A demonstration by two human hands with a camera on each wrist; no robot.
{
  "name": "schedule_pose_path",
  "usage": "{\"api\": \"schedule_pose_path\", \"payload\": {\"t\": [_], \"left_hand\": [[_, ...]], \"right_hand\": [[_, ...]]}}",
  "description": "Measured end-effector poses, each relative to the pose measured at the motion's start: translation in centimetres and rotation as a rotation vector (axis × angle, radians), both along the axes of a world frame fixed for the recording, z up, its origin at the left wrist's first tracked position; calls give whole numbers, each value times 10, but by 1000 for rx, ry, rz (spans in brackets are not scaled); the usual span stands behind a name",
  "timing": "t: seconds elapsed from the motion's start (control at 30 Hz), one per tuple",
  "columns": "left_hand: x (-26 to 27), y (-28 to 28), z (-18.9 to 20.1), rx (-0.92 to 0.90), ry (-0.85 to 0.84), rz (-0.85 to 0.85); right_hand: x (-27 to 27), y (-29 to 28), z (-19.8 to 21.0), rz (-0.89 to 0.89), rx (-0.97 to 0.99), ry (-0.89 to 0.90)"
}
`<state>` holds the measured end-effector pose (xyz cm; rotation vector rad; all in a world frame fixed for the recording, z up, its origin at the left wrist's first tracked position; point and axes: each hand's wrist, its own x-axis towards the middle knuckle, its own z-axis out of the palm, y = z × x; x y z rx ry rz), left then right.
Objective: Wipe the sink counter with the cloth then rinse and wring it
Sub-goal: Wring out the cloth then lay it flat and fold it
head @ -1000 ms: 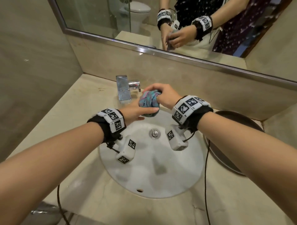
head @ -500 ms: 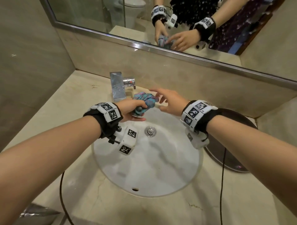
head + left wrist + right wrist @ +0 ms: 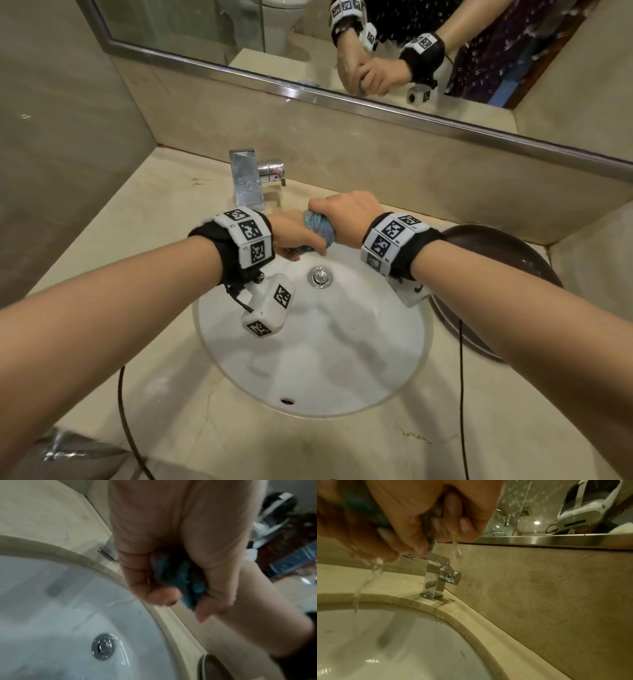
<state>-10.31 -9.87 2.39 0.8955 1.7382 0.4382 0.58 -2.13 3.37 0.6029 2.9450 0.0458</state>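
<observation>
A blue and pink cloth (image 3: 318,229) is bunched into a roll above the back rim of the white sink (image 3: 342,377). My left hand (image 3: 294,236) grips its lower end and my right hand (image 3: 346,214) grips its upper end, fingers curled tight round it. In the left wrist view the blue cloth (image 3: 173,577) shows between the curled fingers (image 3: 163,596). In the right wrist view the cloth (image 3: 363,507) is squeezed in the fist and water (image 3: 366,580) streams down into the basin. The beige sink counter (image 3: 144,240) surrounds the basin.
A chrome tap (image 3: 248,178) with a side handle (image 3: 274,169) stands just behind the hands. A dark round dish (image 3: 507,274) lies on the counter at the right. A mirror (image 3: 342,51) spans the back wall. The drain plug (image 3: 320,277) sits mid-basin.
My right hand, open half a second ago, has closed round the cloth's upper end again. Both hands now squeeze it, and water runs out into the sink.
</observation>
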Motion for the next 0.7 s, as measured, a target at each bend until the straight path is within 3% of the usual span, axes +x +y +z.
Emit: {"api": "schedule_pose_path", "payload": {"t": [0.07,0.17,0.27,0.43,0.5,0.6,0.7], "left_hand": [[4,3,-3,23,189,-68],[11,4,-2,72,525,-306],[15,4,0,79,718,-453],[16,2,-2,165,852,-527],[16,1,-2,191,875,-508],[7,2,-10,283,878,-497],[-2,4,-11,274,711,-352]], "right_hand": [[-2,-4,2,-51,13,-60],[-3,-10,-2,-105,34,-170],[-8,-12,-8,-201,-7,-236],[-10,-10,-14,-419,-510,-182],[-9,-5,-16,-467,-619,-176],[-13,0,-17,-468,-559,-195],[-13,2,-12,-423,-435,-129]]}}
